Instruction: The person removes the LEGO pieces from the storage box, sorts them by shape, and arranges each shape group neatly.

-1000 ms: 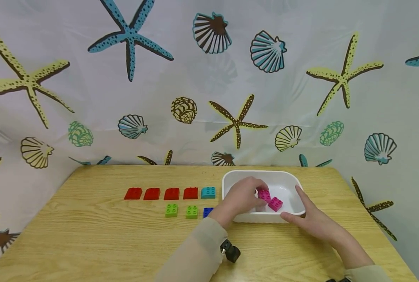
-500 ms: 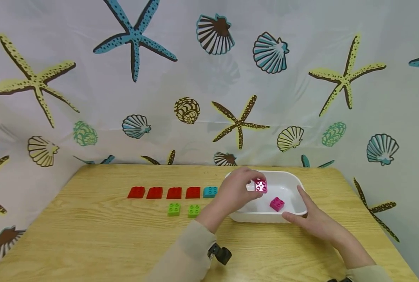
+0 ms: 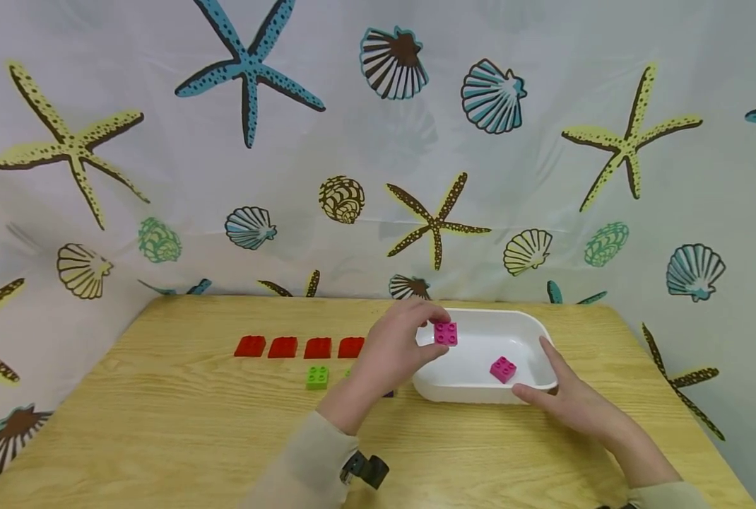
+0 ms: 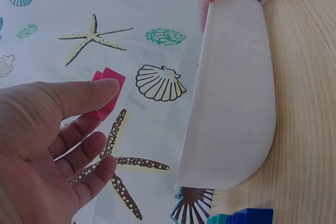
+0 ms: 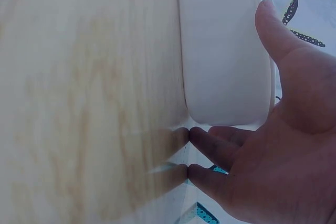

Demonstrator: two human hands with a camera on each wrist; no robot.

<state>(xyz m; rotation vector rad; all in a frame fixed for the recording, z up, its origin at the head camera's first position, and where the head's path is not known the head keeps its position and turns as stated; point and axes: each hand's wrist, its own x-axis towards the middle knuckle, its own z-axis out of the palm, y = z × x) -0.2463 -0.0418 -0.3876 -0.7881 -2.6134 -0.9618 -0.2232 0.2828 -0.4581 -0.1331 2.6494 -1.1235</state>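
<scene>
Between thumb and index finger, my left hand (image 3: pixel 387 350) pinches a magenta toy building brick (image 3: pixel 445 334) above the left end of a white plastic tub (image 3: pixel 473 394). The left wrist view shows the same brick (image 4: pixel 108 106) at the thumb tip, the other fingers loosely bent. A second magenta brick (image 3: pixel 503 370) lies inside the tub, towards its front. My right hand (image 3: pixel 575 403) rests spread around the tub's front right corner. In the right wrist view its thumb (image 5: pixel 275 30) lies along the rim, and the fairly straight fingers reach around the end wall.
Left of the tub, several red bricks (image 3: pixel 317 348) form a row on the wooden table (image 3: pixel 181 417). In front of them sits a lime green brick (image 3: pixel 317 378); another is mostly behind my left arm. A teal brick (image 4: pixel 218 219) and a blue brick (image 4: pixel 254 216) show at the left wrist view's bottom edge.
My left hand has lifted one magenta brick out of the tub's bottom and carried it leftward. The right hand stays at the tub's corner. The view has shifted slightly.
</scene>
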